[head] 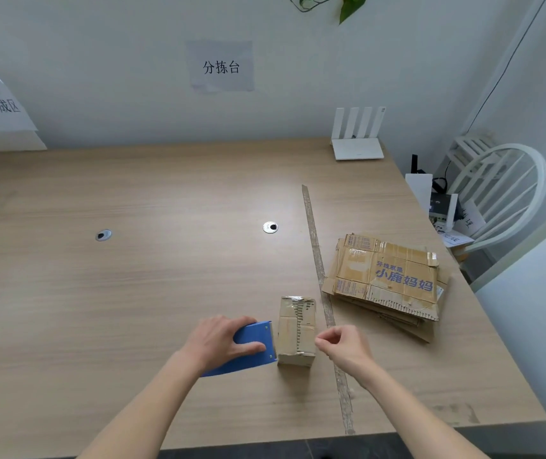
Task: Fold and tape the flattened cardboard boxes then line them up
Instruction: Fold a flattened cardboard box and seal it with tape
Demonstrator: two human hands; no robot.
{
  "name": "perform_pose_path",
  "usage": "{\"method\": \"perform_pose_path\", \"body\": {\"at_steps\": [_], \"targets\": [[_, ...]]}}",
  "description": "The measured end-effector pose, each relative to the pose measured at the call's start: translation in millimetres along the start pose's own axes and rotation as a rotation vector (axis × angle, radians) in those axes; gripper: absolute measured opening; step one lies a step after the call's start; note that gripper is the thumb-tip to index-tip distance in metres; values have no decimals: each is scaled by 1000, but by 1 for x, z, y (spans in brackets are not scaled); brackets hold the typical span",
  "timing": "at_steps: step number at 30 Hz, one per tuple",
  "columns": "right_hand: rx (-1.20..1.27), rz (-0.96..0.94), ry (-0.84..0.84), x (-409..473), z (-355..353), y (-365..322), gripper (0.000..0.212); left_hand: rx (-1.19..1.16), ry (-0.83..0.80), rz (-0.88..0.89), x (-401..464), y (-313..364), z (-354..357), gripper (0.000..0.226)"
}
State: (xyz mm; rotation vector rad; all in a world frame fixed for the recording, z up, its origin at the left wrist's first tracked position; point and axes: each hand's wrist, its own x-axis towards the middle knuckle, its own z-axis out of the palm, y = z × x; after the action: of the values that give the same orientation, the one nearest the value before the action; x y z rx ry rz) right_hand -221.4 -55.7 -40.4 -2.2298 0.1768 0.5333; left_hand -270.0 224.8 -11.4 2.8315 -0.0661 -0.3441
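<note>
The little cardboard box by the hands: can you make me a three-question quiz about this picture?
1. True or false: the left hand grips the blue tape dispenser against the small cardboard box.
2. Where does the stack of flattened cardboard boxes lie? A) right of the tape strip stuck along the table B) beside the white router C) under the box
3. Fill in: the right hand has its fingers ____ beside the box.

Key: 1 true; 2 A; 3 curled
</note>
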Motion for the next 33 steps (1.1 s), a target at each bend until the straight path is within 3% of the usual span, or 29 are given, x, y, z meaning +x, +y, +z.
{"method": "perform_pose_path", "body": {"at_steps": [6,12,22,26,28,30,33], "targets": [[-9,135,45,2,-8,7,10,191,-75,-6,14,-2,-10,59],[-19,135,-10,4,-10,22,10,217,-104,-5,18,-3,-8,59],[-58,190,56,15,30,29,6,349,-88,9,35,10,23,62],[-111,207,145,15,43,28,74,360,-57,17,41,14,32,56],[-37,72,289,7,44,16,56,335,-45,13,42,11,33,55],[6,-40,309,-1,51,-4,43,319,-27,17,42,9,36,57],[-150,-39,133,-6,69,-21,92,299,-22,11,41,11,45,60]]}}
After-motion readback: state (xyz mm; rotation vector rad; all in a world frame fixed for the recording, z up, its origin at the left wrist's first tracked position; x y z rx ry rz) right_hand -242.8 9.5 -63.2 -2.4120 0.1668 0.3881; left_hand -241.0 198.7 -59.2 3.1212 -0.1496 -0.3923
